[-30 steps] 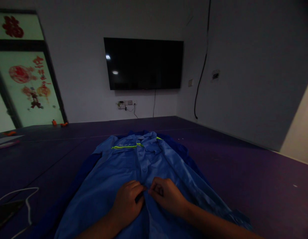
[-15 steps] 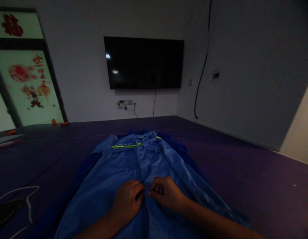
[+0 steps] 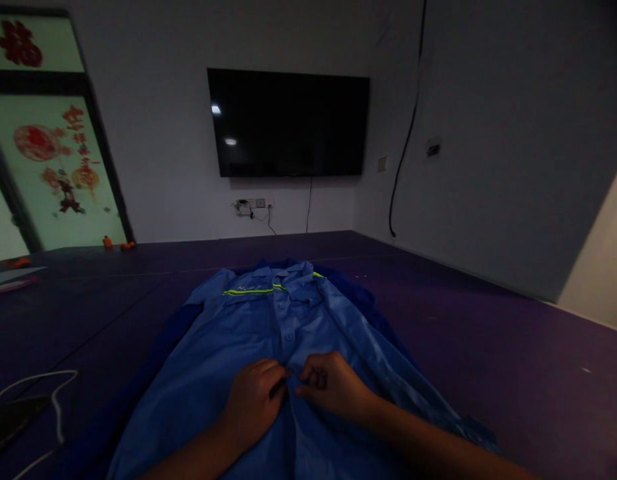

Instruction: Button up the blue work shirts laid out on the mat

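A blue work shirt [image 3: 228, 347] with a yellow-green reflective stripe [image 3: 248, 291] lies spread flat on a dark purple floor mat [image 3: 488, 347], collar away from me. My left hand [image 3: 253, 400] and my right hand [image 3: 333, 385] meet at the shirt's button placket at its middle. Both hands are closed in a pinch on the placket fabric, fingertips almost touching. Buttons [image 3: 288, 339] higher up the placket appear fastened.
A dark phone [image 3: 11, 417] with a white cable [image 3: 53, 400] lies on the mat at the lower left. A black wall-mounted screen [image 3: 288, 123] hangs ahead, with a socket [image 3: 253, 205] below it. A glass door [image 3: 53, 173] with red decorations stands at the left.
The view has tilted slightly downward. Both hands stay pinched at the same spot on the placket, with only small finger movement.
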